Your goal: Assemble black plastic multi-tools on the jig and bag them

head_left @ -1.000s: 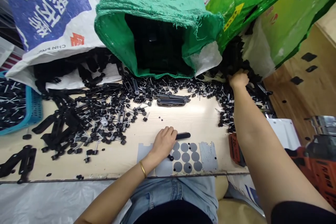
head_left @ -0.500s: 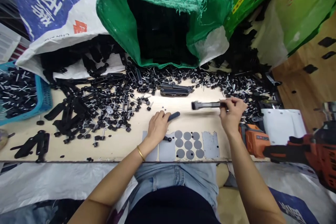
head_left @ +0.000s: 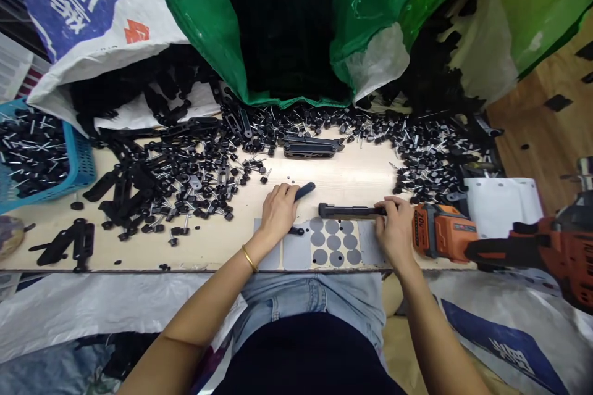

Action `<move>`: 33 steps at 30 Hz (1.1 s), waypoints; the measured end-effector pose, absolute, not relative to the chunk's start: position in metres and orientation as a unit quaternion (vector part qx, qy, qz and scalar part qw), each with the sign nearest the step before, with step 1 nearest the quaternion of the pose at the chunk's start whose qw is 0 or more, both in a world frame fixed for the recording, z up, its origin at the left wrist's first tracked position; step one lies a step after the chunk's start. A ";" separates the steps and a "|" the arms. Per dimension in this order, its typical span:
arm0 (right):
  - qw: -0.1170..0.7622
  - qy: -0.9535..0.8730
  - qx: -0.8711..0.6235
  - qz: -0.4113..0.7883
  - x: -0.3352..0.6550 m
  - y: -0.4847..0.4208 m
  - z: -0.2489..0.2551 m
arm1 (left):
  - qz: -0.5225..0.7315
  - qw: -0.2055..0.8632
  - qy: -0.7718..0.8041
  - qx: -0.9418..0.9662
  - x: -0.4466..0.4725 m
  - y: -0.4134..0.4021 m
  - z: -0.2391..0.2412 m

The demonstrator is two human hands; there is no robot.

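Observation:
My left hand [head_left: 279,210] is closed around a dark, flat bar with a rounded end [head_left: 306,189], which sticks out past the fingers to the upper right. Below that hand, a small black rod-like piece [head_left: 296,231] shows; whether the hand touches it I cannot tell. My right hand [head_left: 395,225] grips the right end of a long black bar-shaped part [head_left: 349,210], which has a thicker block at its left end. This part lies level, just above grey round discs [head_left: 332,226] on the table's front edge. A stack of long black parts [head_left: 309,147] sits farther back.
Black knobs with metal pins [head_left: 189,179] are heaped to the left and along the back. A blue basket [head_left: 83,163] holds more. An open green sack [head_left: 204,31] stands behind. To the right are an orange battery [head_left: 445,231] and an orange-black power tool [head_left: 546,253].
My right hand has come down and left, bringing the long black part from mid-table toward the grey discs. My left hand keeps its hold on the dark flat bar. The camera view has shifted slightly.

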State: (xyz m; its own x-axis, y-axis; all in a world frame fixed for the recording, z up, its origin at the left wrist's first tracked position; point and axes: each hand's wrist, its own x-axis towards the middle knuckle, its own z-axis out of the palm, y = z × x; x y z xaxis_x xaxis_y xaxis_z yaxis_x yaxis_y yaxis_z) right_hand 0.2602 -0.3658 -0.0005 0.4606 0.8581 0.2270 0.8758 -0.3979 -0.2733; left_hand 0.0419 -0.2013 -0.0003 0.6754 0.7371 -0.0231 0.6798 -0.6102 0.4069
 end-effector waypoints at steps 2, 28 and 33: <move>0.180 -0.522 -0.834 -0.011 0.263 -0.362 -0.007 | 0.071 0.198 0.400 0.892 0.042 -0.200 0.000; 0.616 -0.104 -0.643 0.443 0.177 -0.276 0.036 | 0.081 0.497 0.414 0.758 0.043 -0.236 0.029; 0.609 -0.076 -0.622 0.486 0.170 -0.276 0.040 | 0.080 0.466 0.416 0.776 0.048 -0.246 0.032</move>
